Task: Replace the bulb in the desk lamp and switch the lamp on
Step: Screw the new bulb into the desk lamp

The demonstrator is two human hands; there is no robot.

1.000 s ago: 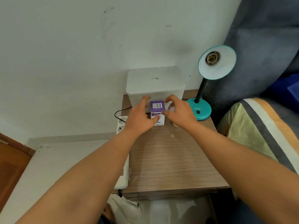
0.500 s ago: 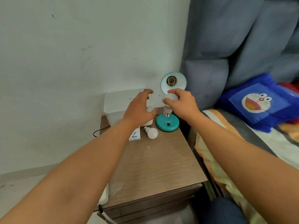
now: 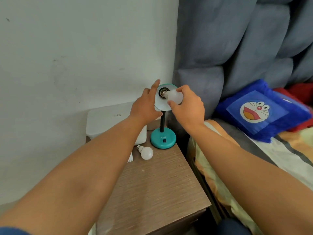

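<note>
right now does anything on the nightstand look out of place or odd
One thing: a loose bulb lies on its side on the nightstand, beside the lamp base, free to roll. The other bulb is in the right hand at the socket.

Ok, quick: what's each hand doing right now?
Left hand: open, fingers spread against the lamp shade rim.
Right hand: closed on the white bulb at the socket.
</note>
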